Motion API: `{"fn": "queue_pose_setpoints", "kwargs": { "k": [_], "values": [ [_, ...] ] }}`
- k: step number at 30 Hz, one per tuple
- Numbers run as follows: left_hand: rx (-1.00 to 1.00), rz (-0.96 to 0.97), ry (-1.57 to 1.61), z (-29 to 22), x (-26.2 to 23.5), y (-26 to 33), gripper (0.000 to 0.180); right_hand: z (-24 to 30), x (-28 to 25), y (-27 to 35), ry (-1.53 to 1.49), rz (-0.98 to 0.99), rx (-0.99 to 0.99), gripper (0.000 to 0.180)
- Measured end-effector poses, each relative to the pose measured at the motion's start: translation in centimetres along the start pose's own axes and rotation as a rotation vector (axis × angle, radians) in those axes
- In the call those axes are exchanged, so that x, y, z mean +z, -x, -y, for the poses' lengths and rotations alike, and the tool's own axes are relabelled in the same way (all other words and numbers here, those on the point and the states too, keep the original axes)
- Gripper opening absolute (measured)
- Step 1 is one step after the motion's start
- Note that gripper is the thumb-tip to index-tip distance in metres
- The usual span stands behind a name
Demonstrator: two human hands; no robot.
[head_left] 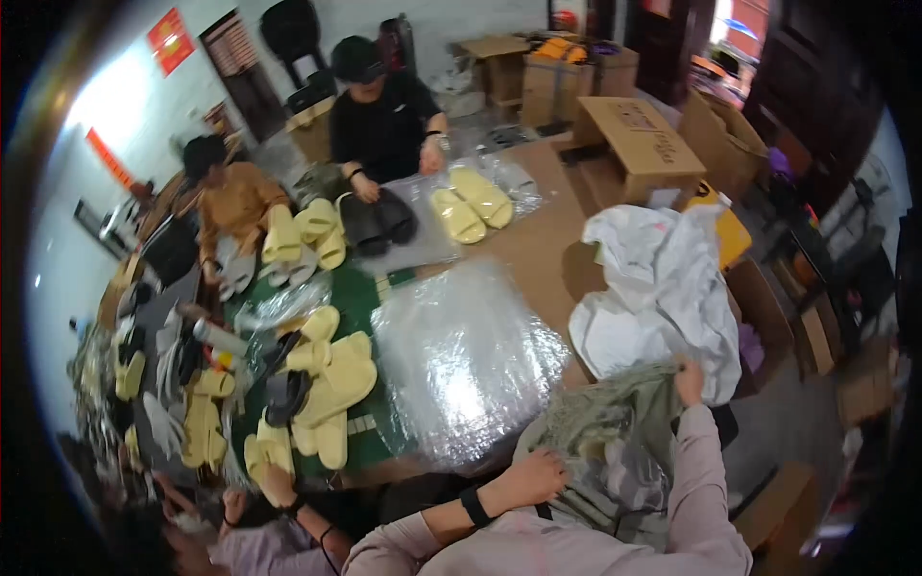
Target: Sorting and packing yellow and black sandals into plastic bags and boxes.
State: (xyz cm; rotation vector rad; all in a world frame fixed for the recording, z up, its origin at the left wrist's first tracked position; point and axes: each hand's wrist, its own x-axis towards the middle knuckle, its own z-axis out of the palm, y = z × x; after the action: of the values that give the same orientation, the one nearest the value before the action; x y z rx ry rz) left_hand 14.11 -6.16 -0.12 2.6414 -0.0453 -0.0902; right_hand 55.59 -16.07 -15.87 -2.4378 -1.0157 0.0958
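The long table (538, 240) lay under clear plastic sheeting (466, 360), and just off its near right corner sat a big white sack (663, 298) with an olive-green woven bag (615, 432) bunched right below it. The person's right hand (688, 382) pinched the green bag's top edge beside the sack while the left hand (534, 477) pressed curled on its near side, and left of the sheeting lay pale yellow slippers (331, 384).
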Motion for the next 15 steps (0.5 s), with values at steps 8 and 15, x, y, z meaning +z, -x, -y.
{"fn": "queue_pose_setpoints", "kwargs": {
  "k": [8, 15],
  "values": [
    [-0.302, 0.010, -0.216, 0.8, 4.0, 1.0, 0.043, -6.0, -0.5, -3.5, 0.141, -0.240, 0.190, 0.024],
    [-0.418, 0.021, -0.224, 0.8, 3.9, 1.8, 0.050, -2.5, 4.7, -6.1, 0.120, 0.182, 0.286, 0.033]
  ]
}}
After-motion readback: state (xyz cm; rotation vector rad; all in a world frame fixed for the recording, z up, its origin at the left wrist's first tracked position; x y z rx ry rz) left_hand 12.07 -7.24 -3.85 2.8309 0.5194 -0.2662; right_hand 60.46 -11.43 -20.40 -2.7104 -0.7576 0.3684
